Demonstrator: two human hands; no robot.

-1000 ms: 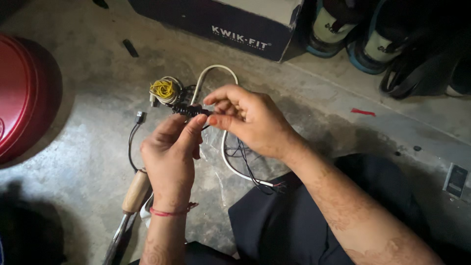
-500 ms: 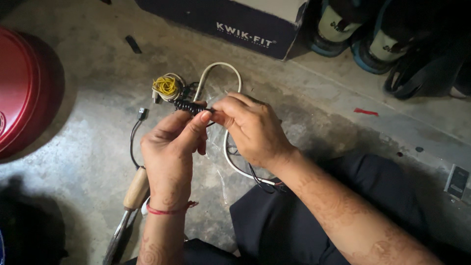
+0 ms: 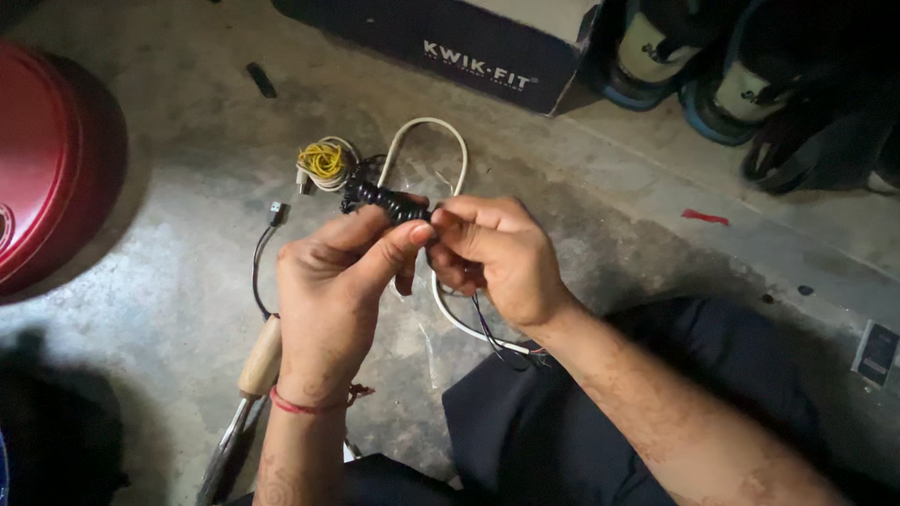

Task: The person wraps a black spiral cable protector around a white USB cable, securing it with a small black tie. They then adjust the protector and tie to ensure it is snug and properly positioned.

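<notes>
- The floor (image 3: 169, 281) is bare, stained concrete, and the work is held just above it in front of the person's dark-clothed knee (image 3: 562, 412).
- A red tub (image 3: 47, 159) sits at the far left, a dark box (image 3: 469, 47) at the top, and shoes (image 3: 694, 66) beside the box.
- The left hand (image 3: 333, 300) holds the black coil (image 3: 384, 201); its fingers (image 3: 403, 242) are closed round the coil's near end, thumb on top.
- The right hand (image 3: 492, 253) meets it from the other side, fingers curled shut and pinching the same end of the coil.
- A white cable (image 3: 441, 131) loops on the floor behind the hands; thin loose wires (image 3: 492, 337) trail out below the right hand.
- A wood-handled tool (image 3: 255, 361) lies untouched by the left wrist, a thin black lead (image 3: 258, 262) running up from it.
- A yellow wire bundle (image 3: 323, 161) lies just beyond the coil.
- As a judgement: the coil looks already wound tight, while the loose wires remain unjoined, so the work seems midway.
</notes>
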